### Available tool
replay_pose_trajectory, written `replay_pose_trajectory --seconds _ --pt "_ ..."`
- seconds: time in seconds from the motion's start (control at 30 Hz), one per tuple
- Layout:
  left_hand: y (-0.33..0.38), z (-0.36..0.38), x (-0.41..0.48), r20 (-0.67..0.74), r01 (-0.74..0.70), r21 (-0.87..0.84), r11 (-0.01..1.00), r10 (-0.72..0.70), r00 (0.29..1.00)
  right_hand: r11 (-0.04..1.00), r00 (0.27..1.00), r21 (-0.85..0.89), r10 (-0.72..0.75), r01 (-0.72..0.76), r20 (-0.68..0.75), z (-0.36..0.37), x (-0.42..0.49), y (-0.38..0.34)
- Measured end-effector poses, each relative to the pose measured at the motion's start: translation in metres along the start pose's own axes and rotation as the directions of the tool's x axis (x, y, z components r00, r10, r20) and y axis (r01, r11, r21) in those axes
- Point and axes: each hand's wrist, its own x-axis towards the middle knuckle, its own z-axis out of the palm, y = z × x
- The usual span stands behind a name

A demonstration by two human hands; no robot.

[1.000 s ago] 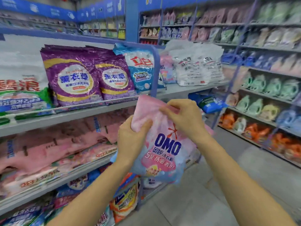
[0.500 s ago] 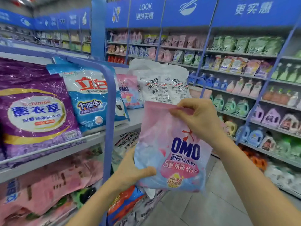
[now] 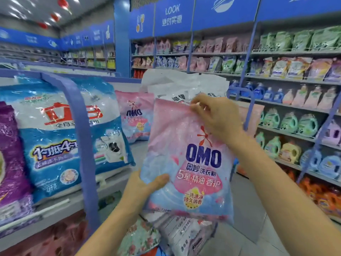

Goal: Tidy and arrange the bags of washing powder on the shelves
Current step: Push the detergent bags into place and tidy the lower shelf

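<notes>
I hold a pink and light-blue OMO washing powder bag [image 3: 191, 163] upright in front of the shelf end. My right hand [image 3: 215, 117] pinches its top edge. My left hand [image 3: 145, 185] grips its lower left side, thumb across the front. Behind it on the shelf [image 3: 60, 206] stands another pink OMO bag [image 3: 135, 117], with white bags [image 3: 184, 85] to its right. A blue and white bag [image 3: 60, 133] and a purple bag [image 3: 11, 163] stand further left on the same shelf.
A blue metal divider post [image 3: 83, 137] rises in front of the blue and white bag. More bags lie on the lower shelf [image 3: 177, 235]. Across the aisle, shelves [image 3: 287, 104] carry detergent bottles and pouches. Grey floor [image 3: 245, 228] lies between.
The view has shifted right along the shelf and closer. The OMO bag has risen slightly toward the shelf's pink bag. My left hand slid from the bag's upper left to its lower left.
</notes>
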Motion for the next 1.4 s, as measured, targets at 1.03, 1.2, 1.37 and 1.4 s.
replay_pose_trajectory --seconds 1.03,1.2,1.37,1.4 --pt "0.018 0.001 0.147 -0.740 0.253 0.592 0.765 0.392 0.547 0.238 0.901 0.894 0.317 -0.378 0.297 0.260 0.147 0.142" --pt "-0.009 0.001 0.173 -0.733 0.474 0.674 0.567 0.594 0.332 0.269 0.875 0.874 0.393 -0.405 0.284 0.291 0.134 0.119" --pt "-0.019 -0.001 0.187 -0.690 0.555 0.649 0.521 0.710 0.139 0.116 0.762 0.866 0.542 -0.486 0.355 0.309 0.123 0.098" --pt "-0.020 0.000 0.188 -0.681 0.557 0.647 0.521 0.723 0.116 0.099 0.750 0.872 0.562 -0.479 0.349 0.311 0.124 0.096"
